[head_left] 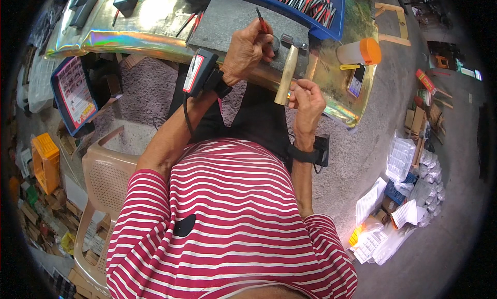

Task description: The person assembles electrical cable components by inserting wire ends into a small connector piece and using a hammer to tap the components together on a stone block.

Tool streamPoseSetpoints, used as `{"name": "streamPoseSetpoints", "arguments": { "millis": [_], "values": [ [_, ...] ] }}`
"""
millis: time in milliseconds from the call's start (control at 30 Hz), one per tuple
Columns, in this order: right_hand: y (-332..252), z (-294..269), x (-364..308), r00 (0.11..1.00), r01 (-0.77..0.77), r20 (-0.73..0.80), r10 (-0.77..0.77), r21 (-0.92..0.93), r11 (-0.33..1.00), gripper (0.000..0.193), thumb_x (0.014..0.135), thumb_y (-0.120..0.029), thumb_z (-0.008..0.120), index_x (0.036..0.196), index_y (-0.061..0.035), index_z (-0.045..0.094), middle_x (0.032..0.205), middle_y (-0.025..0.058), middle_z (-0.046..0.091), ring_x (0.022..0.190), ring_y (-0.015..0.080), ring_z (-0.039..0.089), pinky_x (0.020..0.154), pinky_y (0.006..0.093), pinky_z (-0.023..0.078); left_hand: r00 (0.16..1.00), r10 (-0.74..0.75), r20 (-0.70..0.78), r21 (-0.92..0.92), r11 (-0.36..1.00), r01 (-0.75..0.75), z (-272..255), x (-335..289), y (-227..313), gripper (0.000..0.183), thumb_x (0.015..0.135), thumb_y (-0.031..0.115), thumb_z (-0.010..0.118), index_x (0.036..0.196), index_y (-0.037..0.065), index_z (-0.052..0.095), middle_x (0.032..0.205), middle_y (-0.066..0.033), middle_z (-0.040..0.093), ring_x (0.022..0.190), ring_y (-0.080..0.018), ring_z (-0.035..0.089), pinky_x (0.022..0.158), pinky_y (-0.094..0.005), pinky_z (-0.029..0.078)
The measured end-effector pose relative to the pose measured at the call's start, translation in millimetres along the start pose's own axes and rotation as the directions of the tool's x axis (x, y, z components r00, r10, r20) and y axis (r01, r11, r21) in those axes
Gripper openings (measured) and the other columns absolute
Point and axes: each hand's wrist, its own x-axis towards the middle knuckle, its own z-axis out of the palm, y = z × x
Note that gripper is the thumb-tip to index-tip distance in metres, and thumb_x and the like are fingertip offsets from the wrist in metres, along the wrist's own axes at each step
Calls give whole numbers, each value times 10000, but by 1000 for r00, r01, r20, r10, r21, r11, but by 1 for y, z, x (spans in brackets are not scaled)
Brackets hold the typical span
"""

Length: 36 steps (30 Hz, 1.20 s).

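Note:
My left hand (244, 53) is closed around a slim red-and-black piece with a dark tip (262, 23), held upright over a grey slab (222, 20) on the bench. My right hand (309, 101) has its fingers closed at the lower end of a hammer's pale wooden handle (288, 74). The dark metal hammer head (293, 41) lies over the slab's right edge, just right of my left hand. Beside those left fingers is a small round grey thing (276, 44), partly covered. Several more slim red-and-black pieces (194, 24) lie at the slab's left edge.
A blue tray (339, 11) full of slim red-and-black pieces stands behind the slab. To the right are an orange-lidded jar (360, 52) and a phone (356, 81) on the gold bench covering (140, 32). A plastic chair (106, 169) is at my left; bagged goods (427, 174) lie on the right floor.

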Motion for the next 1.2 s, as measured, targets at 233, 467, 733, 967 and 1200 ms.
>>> {"name": "streamPoseSetpoints", "arguments": {
  "millis": [233,467,733,967,1200],
  "values": [
    [5,2,1,998,-55,30,59,-129,990,178,810,-129,506,864,38,534,639,14,504,512,46,432,432,165,342,996,-48,81,65,997,43,-5,1,0,57,830,2,441,865,37,468,715,-35,513,608,-112,553,512,-241,503],
    [7,5,6,994,33,109,3,-327,944,269,848,-258,483,768,-9,546,597,-2,462,520,66,400,461,210,327,982,2,191,170,985,-35,-7,5,5,38,827,6,452,846,39,456,646,-18,483,563,-81,523,501,-224,460],
    [7,6,9,961,-82,246,123,-172,982,290,842,-262,476,811,17,547,690,62,545,621,108,506,556,221,400,925,193,326,332,893,-303,-7,9,6,132,763,-72,481,816,35,425,632,-10,459,537,-68,495,475,-206,409],
    [3,10,9,942,-182,269,200,-88,979,253,837,-217,476,851,31,526,700,93,559,605,130,529,551,225,425,877,348,331,399,790,-464,-8,10,-1,223,618,-123,486,772,22,416,681,-106,443,595,-260,501,515,-274,407],
    [-9,10,18,885,-418,315,343,215,882,206,821,-160,481,857,41,508,650,71,520,550,110,477,476,231,402,855,407,320,450,729,-516,-4,13,-3,140,692,-68,475,778,22,412,679,-123,446,615,-316,488,536,-313,418]
  ]
}}
